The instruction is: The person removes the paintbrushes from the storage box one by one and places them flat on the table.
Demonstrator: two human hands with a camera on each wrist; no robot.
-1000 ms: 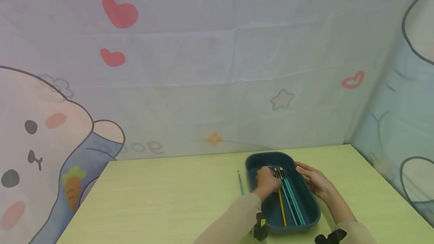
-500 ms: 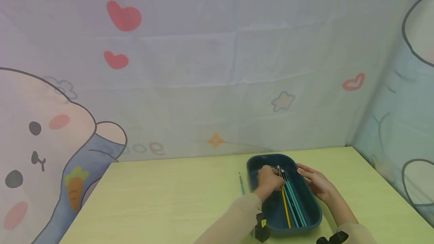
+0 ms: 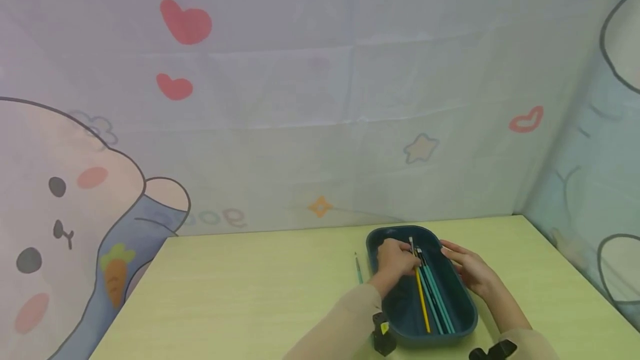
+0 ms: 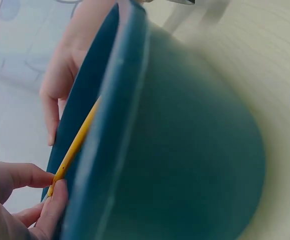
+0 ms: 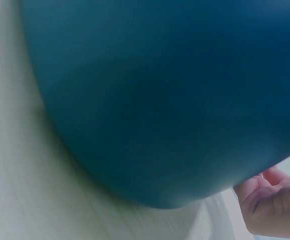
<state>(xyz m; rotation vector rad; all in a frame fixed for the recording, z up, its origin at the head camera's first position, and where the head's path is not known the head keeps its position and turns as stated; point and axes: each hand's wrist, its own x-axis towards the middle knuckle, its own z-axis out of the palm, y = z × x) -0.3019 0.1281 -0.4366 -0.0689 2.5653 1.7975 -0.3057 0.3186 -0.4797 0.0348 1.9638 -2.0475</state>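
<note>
A dark blue-green tray (image 3: 400, 307) stands on the table with several paintbrushes in it. My left hand (image 3: 396, 260) reaches inside and pinches a yellow-handled paintbrush (image 3: 423, 304) between thumb and fingers, as the left wrist view shows at its yellow handle (image 4: 77, 142). Its pale tip points toward the tray's far end. Teal-handled paintbrushes (image 3: 436, 293) lie side by side to its right. My right hand (image 3: 472, 272) rests against the tray's right side, its extended fingers touching the rim. In the right wrist view, the tray's outer wall (image 5: 150, 110) fills most of the picture.
Left of the tray, a teal paintbrush (image 3: 358, 269) lies on the light wooden table (image 3: 250, 293), partly hidden by my left sleeve (image 3: 340, 321). A printed cloth backdrop (image 3: 280, 99) rises behind the table, with another panel (image 3: 590, 193) along the right side.
The yellow paintbrush's pale tip has risen and come apart from the teal brushes in my left hand's pinch. My right hand stays at the rim. The head view has shifted slightly.
</note>
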